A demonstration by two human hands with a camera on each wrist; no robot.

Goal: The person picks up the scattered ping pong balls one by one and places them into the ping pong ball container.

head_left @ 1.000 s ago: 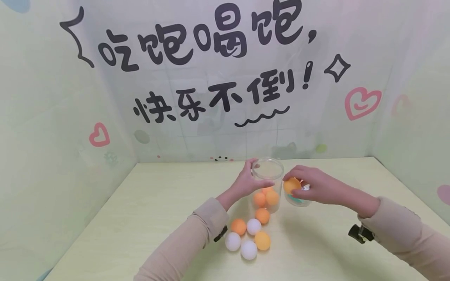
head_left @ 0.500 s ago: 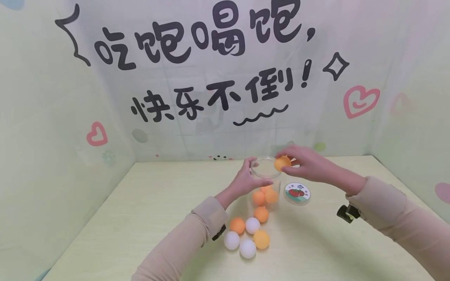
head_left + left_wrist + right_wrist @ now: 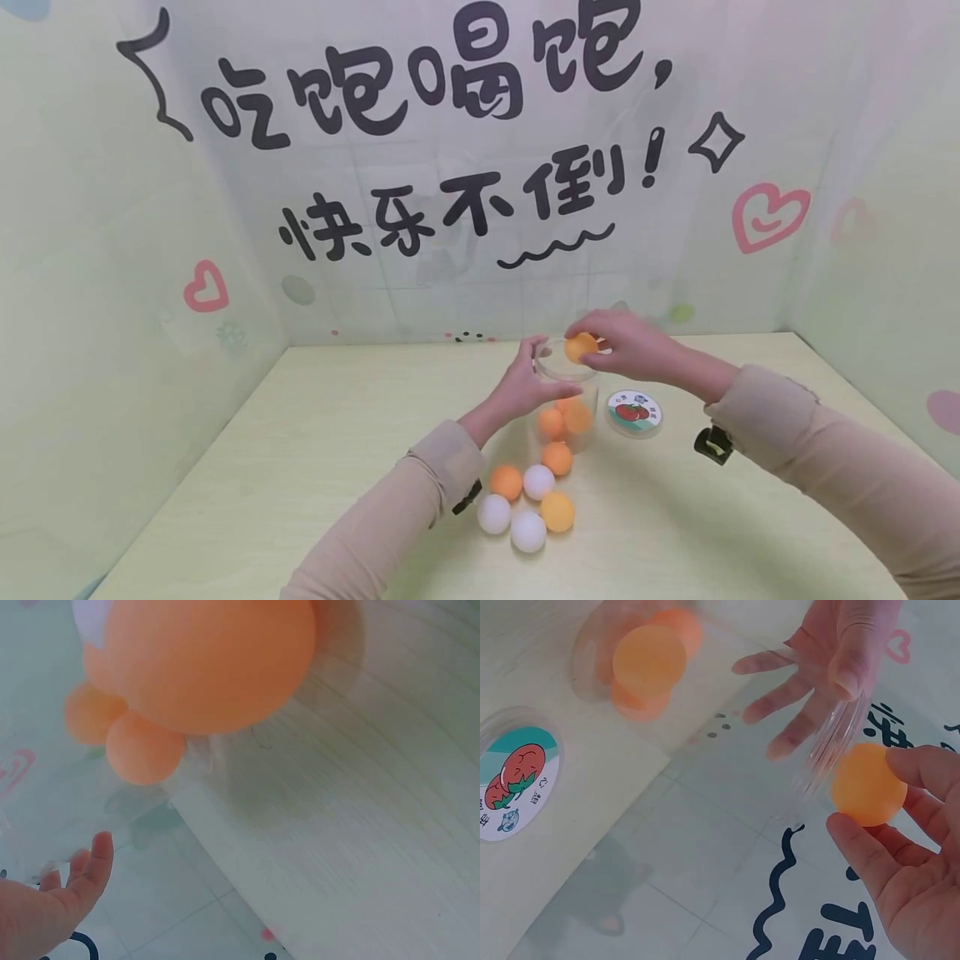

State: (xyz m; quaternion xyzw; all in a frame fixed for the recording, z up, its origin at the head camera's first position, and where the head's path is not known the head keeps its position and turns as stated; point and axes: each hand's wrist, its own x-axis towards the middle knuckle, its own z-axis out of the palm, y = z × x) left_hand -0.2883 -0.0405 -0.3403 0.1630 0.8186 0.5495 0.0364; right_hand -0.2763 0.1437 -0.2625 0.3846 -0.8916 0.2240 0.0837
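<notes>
A clear plastic jar [image 3: 590, 398] stands upright on the table, with orange ping-pong balls [image 3: 577, 417] at its bottom. My left hand [image 3: 525, 382] holds it near the rim, thumb in front and fingers behind, as the right wrist view also shows. Between thumb and fingertips my right hand [image 3: 633, 346] pinches an orange ping-pong ball [image 3: 868, 784] at the jar's open mouth. Nearer to me lie loose balls: orange ones [image 3: 557, 459] and white ones [image 3: 528, 531]. The left wrist view shows one orange ball [image 3: 210, 660] very close, hiding much behind it.
A round lid [image 3: 634, 412] with a tomato picture lies just right of the jar. The pale wooden table [image 3: 300, 450] meets a printed curtain [image 3: 420, 308] at the back and both sides.
My right hand has lifted the orange ball from above the lid and carried it left to the jar's mouth, uncovering the lid. The left hand still holds the jar in place.
</notes>
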